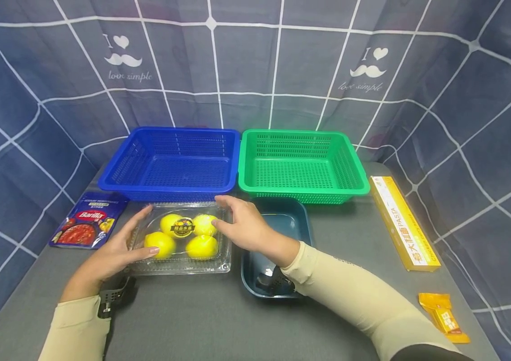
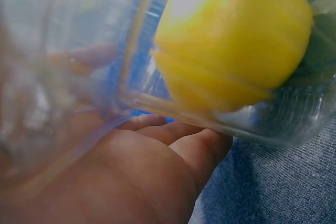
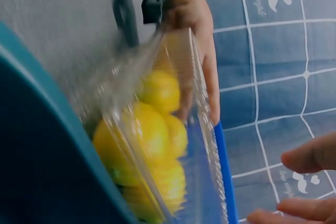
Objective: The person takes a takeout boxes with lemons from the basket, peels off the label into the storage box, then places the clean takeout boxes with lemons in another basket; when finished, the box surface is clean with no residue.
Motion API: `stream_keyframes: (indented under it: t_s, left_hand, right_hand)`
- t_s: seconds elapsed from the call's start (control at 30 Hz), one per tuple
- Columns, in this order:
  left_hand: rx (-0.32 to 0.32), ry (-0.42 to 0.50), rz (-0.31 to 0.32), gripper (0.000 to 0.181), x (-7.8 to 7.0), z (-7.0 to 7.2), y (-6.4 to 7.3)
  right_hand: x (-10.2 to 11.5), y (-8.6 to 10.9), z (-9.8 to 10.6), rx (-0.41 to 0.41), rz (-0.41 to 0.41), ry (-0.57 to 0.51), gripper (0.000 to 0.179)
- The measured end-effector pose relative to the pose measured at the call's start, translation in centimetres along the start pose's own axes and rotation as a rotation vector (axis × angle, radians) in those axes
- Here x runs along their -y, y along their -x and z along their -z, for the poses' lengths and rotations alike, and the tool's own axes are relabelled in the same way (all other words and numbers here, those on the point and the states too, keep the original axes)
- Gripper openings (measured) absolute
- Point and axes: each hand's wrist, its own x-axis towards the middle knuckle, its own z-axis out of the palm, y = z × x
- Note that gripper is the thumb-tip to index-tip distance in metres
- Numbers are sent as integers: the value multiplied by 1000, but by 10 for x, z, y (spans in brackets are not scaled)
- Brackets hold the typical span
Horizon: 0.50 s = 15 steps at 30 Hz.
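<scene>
A clear plastic fruit box [image 1: 183, 265] with several yellow, lemon-like fruits [image 1: 203, 247] and a dark label on its lid is in front of the blue basket. My left hand [image 1: 113, 253] grips its left side, thumb over the lid and the other fingers along the side. In the left wrist view the palm [image 2: 121, 166] lies close against the box, near one fruit [image 2: 236, 40]. By the box's upper right corner is my right hand [image 1: 248, 225], fingers extended. In the right wrist view its fingers [image 3: 310, 156] appear apart from the box [image 3: 197, 103].
Behind stand a blue basket [image 1: 122, 193] and a green basket [image 1: 305, 193]. A dark teal tray [image 1: 278, 293] sits under my right forearm. A Barilla pouch [image 1: 88, 220] lies left; a yellow pasta box [image 1: 404, 225] and a small orange packet [image 1: 444, 318] lie right.
</scene>
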Motion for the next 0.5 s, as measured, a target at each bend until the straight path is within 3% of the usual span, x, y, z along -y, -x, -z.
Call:
stream_keyframes:
  t_s: [0.23,0.5]
  left_hand:
    - [-2,22,-44,102,0,-1,0]
    - [-6,33,-37,102,-1,-1,-2]
  right_hand:
    - [4,-17,3,16,68,51,30]
    - [17,-39,-2,278,166,275,25]
